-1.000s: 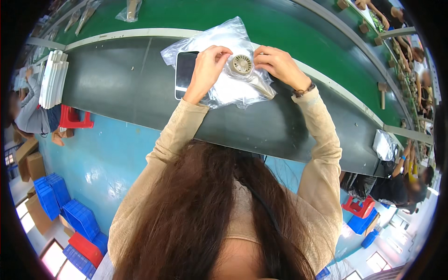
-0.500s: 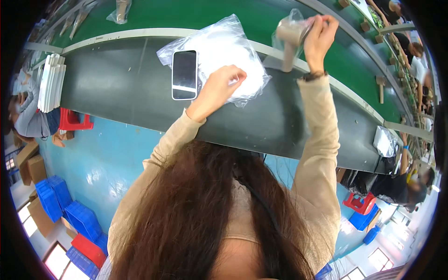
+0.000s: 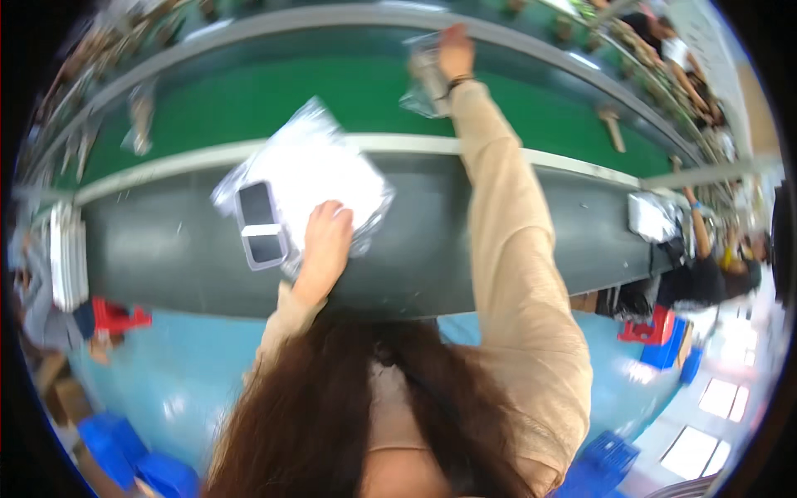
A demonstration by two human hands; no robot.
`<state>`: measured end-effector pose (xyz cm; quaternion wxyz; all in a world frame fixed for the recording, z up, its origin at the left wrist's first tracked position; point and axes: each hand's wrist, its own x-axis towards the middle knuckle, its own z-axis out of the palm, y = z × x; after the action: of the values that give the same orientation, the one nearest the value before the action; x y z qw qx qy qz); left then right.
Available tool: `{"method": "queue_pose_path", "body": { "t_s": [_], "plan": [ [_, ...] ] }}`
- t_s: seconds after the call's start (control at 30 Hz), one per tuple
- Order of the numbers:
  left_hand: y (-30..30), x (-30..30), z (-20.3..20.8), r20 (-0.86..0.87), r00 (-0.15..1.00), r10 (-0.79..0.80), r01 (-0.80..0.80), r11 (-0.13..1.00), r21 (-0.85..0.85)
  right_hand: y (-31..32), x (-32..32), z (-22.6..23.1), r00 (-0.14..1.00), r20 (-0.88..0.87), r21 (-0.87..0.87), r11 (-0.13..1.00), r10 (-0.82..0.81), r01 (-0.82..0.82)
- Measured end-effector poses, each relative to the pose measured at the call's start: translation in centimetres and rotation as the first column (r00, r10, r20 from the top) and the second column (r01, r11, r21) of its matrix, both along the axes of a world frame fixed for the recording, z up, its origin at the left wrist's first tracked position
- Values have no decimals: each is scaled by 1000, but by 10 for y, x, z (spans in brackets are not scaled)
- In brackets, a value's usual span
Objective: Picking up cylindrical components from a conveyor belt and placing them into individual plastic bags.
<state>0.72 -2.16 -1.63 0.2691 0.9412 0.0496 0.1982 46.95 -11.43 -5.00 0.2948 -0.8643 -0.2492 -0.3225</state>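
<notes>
Right hand (image 3: 454, 50): stretched far out over the green conveyor belt (image 3: 274, 104), fingers closed on a small clear bagged item (image 3: 425, 76), held at the belt's far side. Left hand (image 3: 326, 241): flat, palm down, pressing the stack of clear plastic bags (image 3: 311, 170) on the grey bench (image 3: 149, 249); nothing gripped. Dark phone-like slab (image 3: 256, 205) just left of that hand, half on the stack. Risk: slippery stack sliding under the long reach, carrying the slab toward the near edge; bagged item slipping from a loose pinch. Against half a second ago: right arm extended farther, bagged item lower toward the belt; left hand unmoved.
</notes>
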Motion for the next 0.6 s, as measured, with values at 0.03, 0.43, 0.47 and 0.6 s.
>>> {"method": "queue_pose_path", "body": {
  "t_s": [0.03, 0.43, 0.47, 0.6],
  "plan": [
    [2, -6, 9, -73, 997, 38, -41, 998, -36, 16, -28, 17, 956, -270, 210, 976, 112, -55],
    [15, -1, 21, -333, 938, 93, -240, 869, -433, -349, 67, 47, 656, 59, -507, 543, -753, 669],
    [15, -10, 18, -321, 942, 100, -242, 866, -438, -347, 76, 47, 594, -13, -495, 522, -804, 695],
    [11, -26, 27, -418, 906, 63, -313, 765, -563, -370, 123, 39, 692, -310, -450, 741, -652, 498]
  ]
}}
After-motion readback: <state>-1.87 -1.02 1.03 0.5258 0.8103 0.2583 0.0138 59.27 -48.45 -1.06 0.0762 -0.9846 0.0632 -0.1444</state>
